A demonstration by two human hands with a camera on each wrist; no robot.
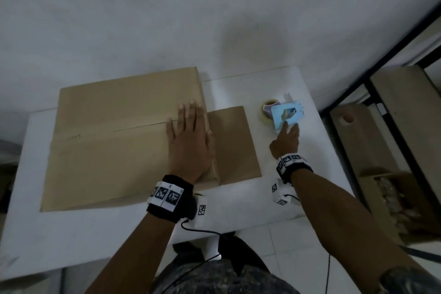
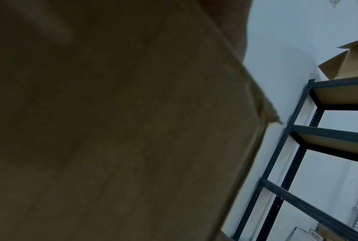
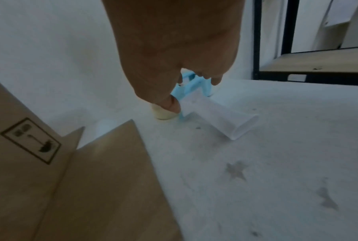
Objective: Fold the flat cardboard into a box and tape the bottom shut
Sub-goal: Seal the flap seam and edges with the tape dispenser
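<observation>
The left hand lay flat on the cardboard box, fingers straight and slightly spread, the palm pressing near the seam where the two top flaps met. The right hand reached to the tape dispenser, its fingers extended and touching the near edge of the blue frame; in the right wrist view the fingertips curled down at the blue frame, but whether they had closed around it could not be told.

The box stood on the white table, with one side flap lying out flat towards the dispenser. The dispenser sat at the table's far right, well apart from the box, with a roll of tape mounted on its left side.

Only the right wrist view showed print: a framed handling mark on the box wall, with an umbrella symbol and two other symbols too blurred to read. It also showed the dispenser's pale handle lying on the table, and grey smudges on the tabletop.

The left wrist view was filled with dim cardboard and alone showed a dark metal shelving rack with a carton on its top shelf. Both wrists wore black bands with square black-and-white coded tags.
</observation>
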